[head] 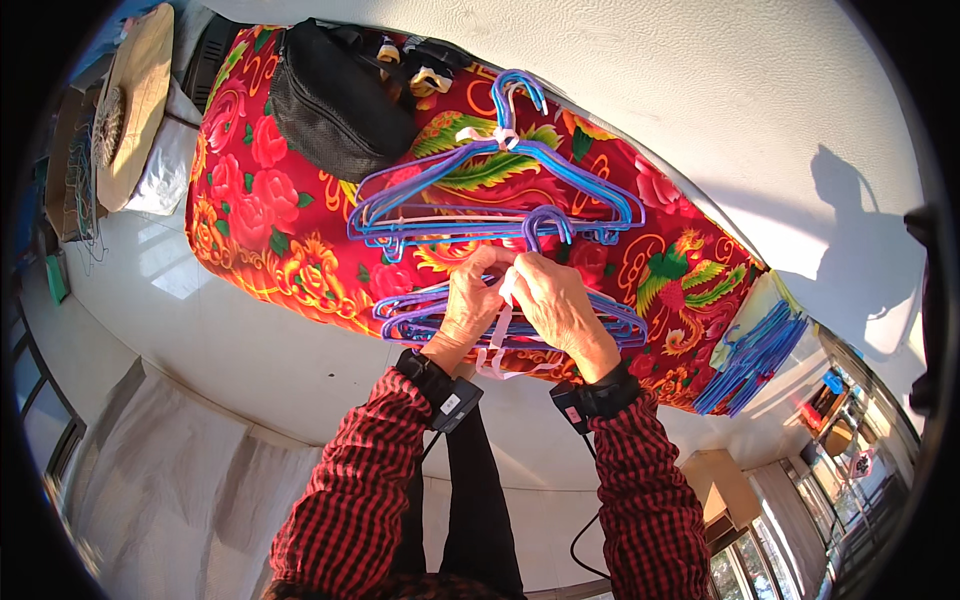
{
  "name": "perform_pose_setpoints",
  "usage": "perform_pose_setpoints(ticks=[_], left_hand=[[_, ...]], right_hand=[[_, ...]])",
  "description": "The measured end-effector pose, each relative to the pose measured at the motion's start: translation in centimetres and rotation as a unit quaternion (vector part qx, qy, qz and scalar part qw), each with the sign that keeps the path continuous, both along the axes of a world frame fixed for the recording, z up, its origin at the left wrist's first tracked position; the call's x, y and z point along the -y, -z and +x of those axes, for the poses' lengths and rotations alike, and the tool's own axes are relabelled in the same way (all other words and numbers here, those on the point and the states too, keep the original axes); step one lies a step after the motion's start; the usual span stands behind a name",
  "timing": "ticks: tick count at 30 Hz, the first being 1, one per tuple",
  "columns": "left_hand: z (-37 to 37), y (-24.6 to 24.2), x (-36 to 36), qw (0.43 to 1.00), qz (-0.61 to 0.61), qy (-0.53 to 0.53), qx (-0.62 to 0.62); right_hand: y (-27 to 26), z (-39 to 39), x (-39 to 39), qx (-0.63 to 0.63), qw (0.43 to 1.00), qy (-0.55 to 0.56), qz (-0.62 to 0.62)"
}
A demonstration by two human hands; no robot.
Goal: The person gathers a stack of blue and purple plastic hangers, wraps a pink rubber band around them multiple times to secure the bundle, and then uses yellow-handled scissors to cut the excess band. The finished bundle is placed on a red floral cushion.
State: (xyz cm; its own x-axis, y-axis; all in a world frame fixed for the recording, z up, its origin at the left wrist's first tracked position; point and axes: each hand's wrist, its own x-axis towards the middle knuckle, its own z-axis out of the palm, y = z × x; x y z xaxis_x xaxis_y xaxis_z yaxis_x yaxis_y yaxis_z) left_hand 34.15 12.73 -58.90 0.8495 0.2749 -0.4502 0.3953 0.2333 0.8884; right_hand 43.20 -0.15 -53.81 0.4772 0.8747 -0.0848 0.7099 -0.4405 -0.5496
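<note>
Several purple and blue clothes hangers lie stacked in front of me, their hooks pointing away. At the neck of this stack my left hand and my right hand meet, both pinching a pale pink ribbon. The ribbon's loose end trails in a loop below my fingers. How it runs around the hangers' necks is hidden behind my hands. Just beyond lies another bundle of blue and purple hangers, a pink ribbon bow tied around its neck.
A red floral cloth covers the surface beneath the hangers. On it sits a black bag at the far left. More blue hangers lie at the right end. A wall runs along the back. A cardboard box stands lower right.
</note>
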Motion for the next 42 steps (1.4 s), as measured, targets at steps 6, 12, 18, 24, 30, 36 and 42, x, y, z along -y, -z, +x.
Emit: perform_pose_setpoints(ticks=[6, 12, 18, 24, 30, 36, 42], left_hand=[[0.0, 0.7, -1.0, 0.997, -0.036, 0.035, 0.058], [0.2, 1.6, -2.0, 0.974, -0.208, 0.083, 0.027], [0.8, 1.6, -2.0, 0.958, -0.272, 0.077, 0.039], [1.3, 0.7, -2.1, 0.984, -0.079, 0.136, 0.083], [1.2, -0.2, -2.6, 0.952, 0.132, 0.182, 0.207], [0.9, -0.1, -1.8, 0.952, 0.176, 0.176, 0.178], [0.0, 0.7, -1.3, 0.944, 0.207, 0.146, 0.212]], right_hand=[[-0.1, -1.1, 0.2, -0.244, 0.942, 0.225, 0.057], [0.9, -2.1, -0.1, -0.372, 0.813, 0.409, 0.185], [1.3, -2.6, -0.8, -0.389, 0.744, 0.497, 0.22], [1.6, -3.3, -0.8, -0.373, 0.724, 0.53, 0.236], [1.7, -3.2, -0.7, -0.474, 0.581, 0.603, 0.273], [1.0, -3.6, -1.3, -0.487, 0.561, 0.579, 0.335], [1.0, -4.0, -0.4, -0.518, 0.48, 0.594, 0.384]])
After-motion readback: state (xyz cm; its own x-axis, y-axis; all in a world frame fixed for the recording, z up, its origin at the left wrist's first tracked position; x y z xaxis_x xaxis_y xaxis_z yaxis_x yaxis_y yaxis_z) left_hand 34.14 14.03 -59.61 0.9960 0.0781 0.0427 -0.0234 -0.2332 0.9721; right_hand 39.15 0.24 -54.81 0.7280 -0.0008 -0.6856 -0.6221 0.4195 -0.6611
